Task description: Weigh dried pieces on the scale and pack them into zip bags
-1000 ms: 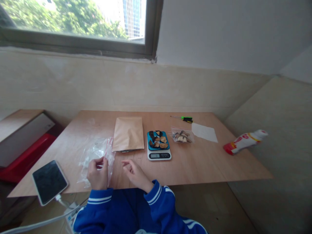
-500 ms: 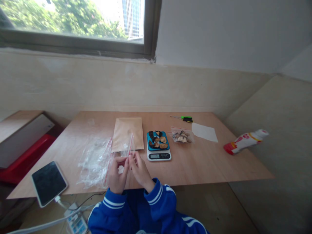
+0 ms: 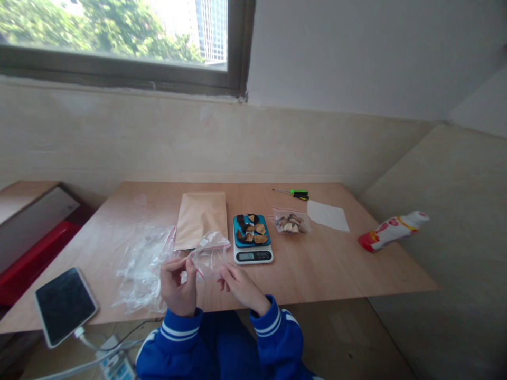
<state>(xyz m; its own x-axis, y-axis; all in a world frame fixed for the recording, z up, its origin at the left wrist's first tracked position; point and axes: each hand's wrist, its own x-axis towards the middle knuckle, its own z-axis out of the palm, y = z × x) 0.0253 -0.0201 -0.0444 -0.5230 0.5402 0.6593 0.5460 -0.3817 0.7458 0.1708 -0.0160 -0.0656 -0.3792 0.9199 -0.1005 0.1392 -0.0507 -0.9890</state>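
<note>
My left hand (image 3: 177,283) and my right hand (image 3: 238,283) hold a small clear zip bag (image 3: 210,252) with a red strip between them, just above the near edge of the wooden table (image 3: 328,264). Both hands pinch the bag's edges, left at its left corner, right at its lower right. Behind the bag lies a brown paper pouch (image 3: 200,218). To its right a small scale (image 3: 252,244) carries a blue tray with dried brown pieces (image 3: 251,235). A filled clear bag (image 3: 290,223) lies right of the scale.
A pile of clear zip bags (image 3: 142,261) lies left of my hands. A phone on a cable (image 3: 64,304) overhangs the left corner. A green screwdriver (image 3: 295,193), a white paper (image 3: 327,215) and a lying red-white bottle (image 3: 392,230) are at the right.
My left hand lifted one bag from the pile and brought it to the middle. My right hand joined it, and the bag now spreads out between both hands.
</note>
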